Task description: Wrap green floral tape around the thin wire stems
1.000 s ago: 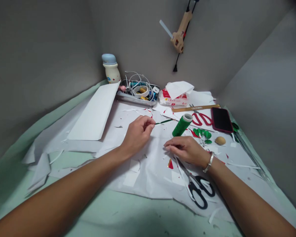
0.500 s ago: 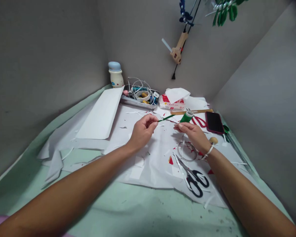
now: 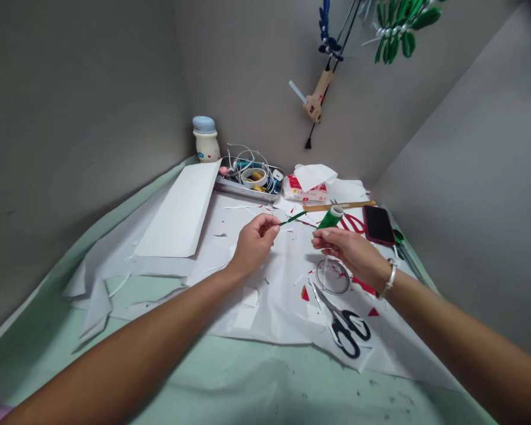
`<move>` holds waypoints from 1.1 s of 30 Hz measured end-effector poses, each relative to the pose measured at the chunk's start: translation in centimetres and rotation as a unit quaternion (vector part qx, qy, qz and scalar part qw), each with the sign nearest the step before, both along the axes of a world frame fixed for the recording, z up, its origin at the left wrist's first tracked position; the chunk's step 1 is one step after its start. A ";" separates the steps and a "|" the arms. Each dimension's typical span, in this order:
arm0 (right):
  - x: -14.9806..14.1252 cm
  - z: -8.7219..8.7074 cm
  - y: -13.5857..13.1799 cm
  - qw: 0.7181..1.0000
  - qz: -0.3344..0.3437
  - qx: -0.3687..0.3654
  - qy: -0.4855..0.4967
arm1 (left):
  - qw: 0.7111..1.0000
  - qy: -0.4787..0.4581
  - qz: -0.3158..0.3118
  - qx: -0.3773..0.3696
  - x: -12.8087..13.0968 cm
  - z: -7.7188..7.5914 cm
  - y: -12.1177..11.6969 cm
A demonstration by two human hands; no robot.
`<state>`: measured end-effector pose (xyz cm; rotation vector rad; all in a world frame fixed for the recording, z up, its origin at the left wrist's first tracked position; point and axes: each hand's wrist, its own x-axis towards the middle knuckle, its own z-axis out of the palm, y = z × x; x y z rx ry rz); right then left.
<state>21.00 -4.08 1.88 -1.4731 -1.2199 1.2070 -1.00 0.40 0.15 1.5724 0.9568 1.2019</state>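
My left hand (image 3: 257, 237) is closed, thumb and forefinger pinching the end of a thin dark green strip (image 3: 297, 216). The strip points up and to the right, toward my other hand. My right hand (image 3: 343, 243) is closed round the lower end of a spool of green thread (image 3: 330, 218), which leans to the right with its pale end up. The fingers hide its lower part, and no thread is plain between the hands. Below the right hand lie a clear ring-shaped roll (image 3: 333, 276) and black-handled scissors (image 3: 345, 324) with blades partly open.
White paper (image 3: 274, 307) with red scraps covers the green cloth (image 3: 230, 378). Behind stand a metal tray (image 3: 248, 190) of spools and cord, a tissue pack (image 3: 305, 192) and a bottle (image 3: 207, 144). A wooden ruler (image 3: 340, 206), red-handled scissors (image 3: 353, 223) and a phone (image 3: 378, 224) lie right.
The view has tilted up slightly, so the table things sit lower. My right wrist has turned and shifted right, showing more of the back of the hand. Both hands keep their grip.
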 end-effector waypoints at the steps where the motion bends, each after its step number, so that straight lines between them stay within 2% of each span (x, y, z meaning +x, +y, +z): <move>1: -0.5 -0.2 0.1 1.000 -0.005 0.019 -0.018 | 1.000 0.003 0.000 -0.001 0.0 0.0 0.0; 6: -4.2 -1.2 1.7 0.983 0.028 0.171 -0.063 | 0.999 0.019 -0.031 -0.019 -0.1 -0.2 0.2; 9: -6.0 -1.9 2.1 0.977 0.063 0.190 -0.077 | 0.999 0.024 -0.039 -0.027 -0.1 -0.2 0.4; 12: -6.6 -2.5 1.6 0.964 0.060 0.191 -0.175 | 0.998 0.033 -0.029 -0.041 -0.1 -0.3 0.5; 14: -6.6 -2.8 1.1 0.941 0.057 0.218 -0.251 | 0.997 0.047 -0.026 -0.050 -0.1 -0.5 0.6; 19: -6.3 -3.1 0.2 0.841 0.111 0.294 -0.441 | 0.995 0.095 -0.015 -0.041 -0.1 -1.2 1.0; 23: -5.9 -2.3 -0.2 0.811 0.114 0.309 -0.484 | 0.983 0.181 0.007 0.021 -0.2 -1.0 1.1; 26: -5.2 -1.2 -0.4 0.797 0.131 0.329 -0.490 | 0.965 0.247 -0.003 0.083 -0.2 -0.5 0.6; 29: -4.3 -0.6 -0.2 0.790 0.122 0.359 -0.482 | 0.943 0.307 -0.044 0.120 0.0 -0.3 0.1; 31: -3.8 -0.7 0.2 0.804 0.099 0.369 -0.455 | 0.932 0.330 -0.074 0.133 0.1 -0.4 -0.2; 33: -3.2 -1.2 0.6 0.835 0.076 0.363 -0.406 | 0.926 0.333 -0.104 0.142 0.3 -0.6 -0.2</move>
